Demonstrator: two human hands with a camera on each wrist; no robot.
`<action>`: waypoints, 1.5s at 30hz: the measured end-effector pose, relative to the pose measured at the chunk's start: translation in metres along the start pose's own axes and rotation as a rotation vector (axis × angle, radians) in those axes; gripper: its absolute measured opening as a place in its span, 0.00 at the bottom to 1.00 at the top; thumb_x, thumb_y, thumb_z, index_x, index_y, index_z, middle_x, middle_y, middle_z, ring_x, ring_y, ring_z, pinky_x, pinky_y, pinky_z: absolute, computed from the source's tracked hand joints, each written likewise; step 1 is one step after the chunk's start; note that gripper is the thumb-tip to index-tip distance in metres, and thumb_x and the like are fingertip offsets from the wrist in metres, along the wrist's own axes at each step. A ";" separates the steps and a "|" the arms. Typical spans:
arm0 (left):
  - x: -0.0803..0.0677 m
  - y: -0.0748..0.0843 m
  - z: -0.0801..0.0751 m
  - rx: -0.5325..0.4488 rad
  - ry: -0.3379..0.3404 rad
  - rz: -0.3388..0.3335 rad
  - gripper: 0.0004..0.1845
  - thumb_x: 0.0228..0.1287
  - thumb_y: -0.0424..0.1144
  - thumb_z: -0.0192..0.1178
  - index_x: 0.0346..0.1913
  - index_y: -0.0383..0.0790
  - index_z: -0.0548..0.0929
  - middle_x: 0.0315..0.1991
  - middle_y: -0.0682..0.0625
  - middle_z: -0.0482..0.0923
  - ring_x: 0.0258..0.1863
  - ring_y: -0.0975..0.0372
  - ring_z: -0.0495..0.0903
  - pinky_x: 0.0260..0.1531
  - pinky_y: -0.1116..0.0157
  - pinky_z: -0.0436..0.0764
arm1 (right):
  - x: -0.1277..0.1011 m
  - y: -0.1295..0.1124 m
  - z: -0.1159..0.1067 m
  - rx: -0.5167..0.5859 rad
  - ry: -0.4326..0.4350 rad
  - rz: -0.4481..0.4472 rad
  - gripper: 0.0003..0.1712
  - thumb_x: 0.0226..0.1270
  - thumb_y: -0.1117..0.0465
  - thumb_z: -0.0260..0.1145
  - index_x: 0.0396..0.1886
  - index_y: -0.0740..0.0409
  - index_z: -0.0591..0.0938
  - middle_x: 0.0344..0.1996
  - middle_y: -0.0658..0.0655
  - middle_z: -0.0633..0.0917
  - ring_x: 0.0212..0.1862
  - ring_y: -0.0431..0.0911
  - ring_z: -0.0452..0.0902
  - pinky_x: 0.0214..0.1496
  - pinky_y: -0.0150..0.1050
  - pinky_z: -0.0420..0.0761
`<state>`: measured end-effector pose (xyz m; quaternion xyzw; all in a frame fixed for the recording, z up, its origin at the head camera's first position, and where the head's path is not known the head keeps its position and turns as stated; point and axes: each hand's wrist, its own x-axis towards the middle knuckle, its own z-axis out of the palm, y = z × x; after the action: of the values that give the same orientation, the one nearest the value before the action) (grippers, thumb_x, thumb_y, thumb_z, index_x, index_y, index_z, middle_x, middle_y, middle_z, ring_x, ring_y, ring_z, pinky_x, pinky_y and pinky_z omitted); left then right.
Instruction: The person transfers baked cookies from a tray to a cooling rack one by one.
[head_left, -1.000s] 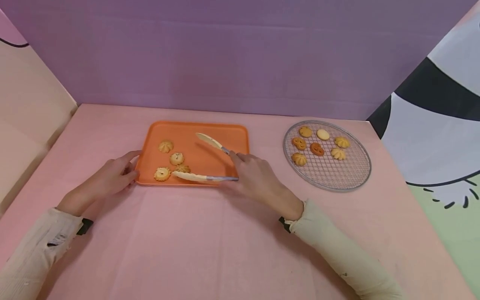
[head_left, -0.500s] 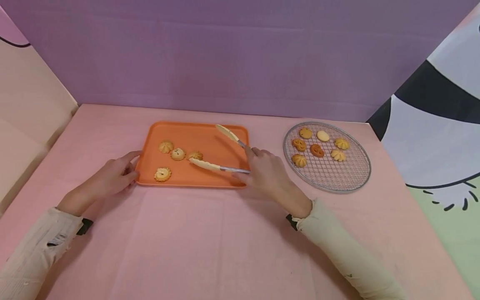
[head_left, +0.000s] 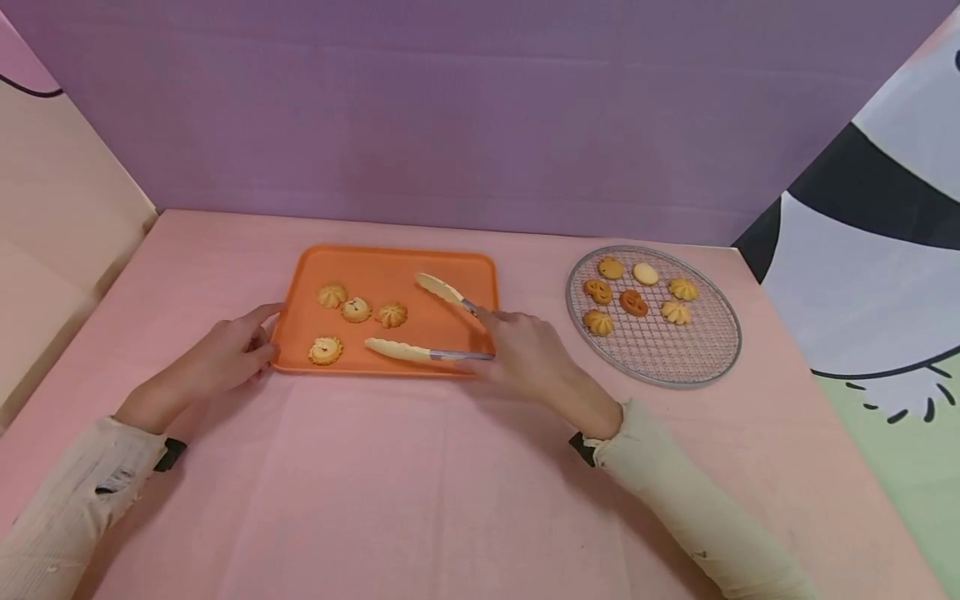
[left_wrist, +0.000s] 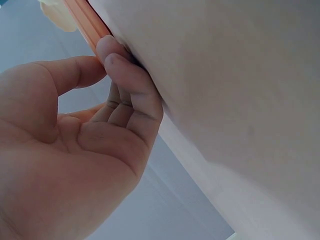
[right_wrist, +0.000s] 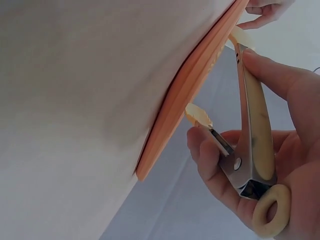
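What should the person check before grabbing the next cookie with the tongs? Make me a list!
1. Tongs held firmly: ok. The right hand grips them by the handle end.
2. Tongs open wide enough: ok. The two tips are spread apart over the orange tray, with nothing between them.
3. Tray kept steady: ok. The left hand touches its left edge.
4. Cookies left to pick: ok. Four lie on the tray; the nearest to the tips is the swirl cookie.
5. Room on the wire rack: ok. Its near half is bare; seven cookies sit on the far half.
6. Tips lined up on one cookie: not ok. No cookie lies squarely between them yet.
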<state>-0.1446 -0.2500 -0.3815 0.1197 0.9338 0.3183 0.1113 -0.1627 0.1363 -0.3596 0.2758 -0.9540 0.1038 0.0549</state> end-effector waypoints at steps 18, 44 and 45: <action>-0.001 -0.003 0.002 0.006 0.011 0.027 0.31 0.70 0.28 0.54 0.73 0.28 0.58 0.25 0.49 0.76 0.23 0.60 0.74 0.22 0.67 0.75 | 0.007 -0.004 0.006 -0.025 -0.012 -0.091 0.33 0.65 0.45 0.70 0.61 0.63 0.79 0.28 0.54 0.83 0.30 0.48 0.79 0.30 0.46 0.79; 0.000 0.000 0.002 0.055 0.038 0.037 0.31 0.70 0.29 0.56 0.72 0.27 0.59 0.25 0.50 0.77 0.24 0.60 0.74 0.24 0.67 0.74 | 0.005 0.008 0.005 -0.028 0.049 -0.152 0.23 0.67 0.53 0.70 0.56 0.63 0.82 0.26 0.54 0.86 0.28 0.49 0.82 0.27 0.45 0.81; 0.000 0.000 0.002 0.065 0.042 0.039 0.31 0.70 0.29 0.56 0.72 0.27 0.59 0.25 0.50 0.77 0.24 0.60 0.74 0.25 0.67 0.74 | 0.005 0.009 0.005 -0.027 0.052 -0.151 0.24 0.68 0.53 0.70 0.57 0.63 0.82 0.26 0.55 0.86 0.29 0.49 0.83 0.28 0.46 0.81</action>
<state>-0.1438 -0.2491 -0.3830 0.1346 0.9434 0.2921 0.0813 -0.1721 0.1395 -0.3650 0.3433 -0.9301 0.0937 0.0908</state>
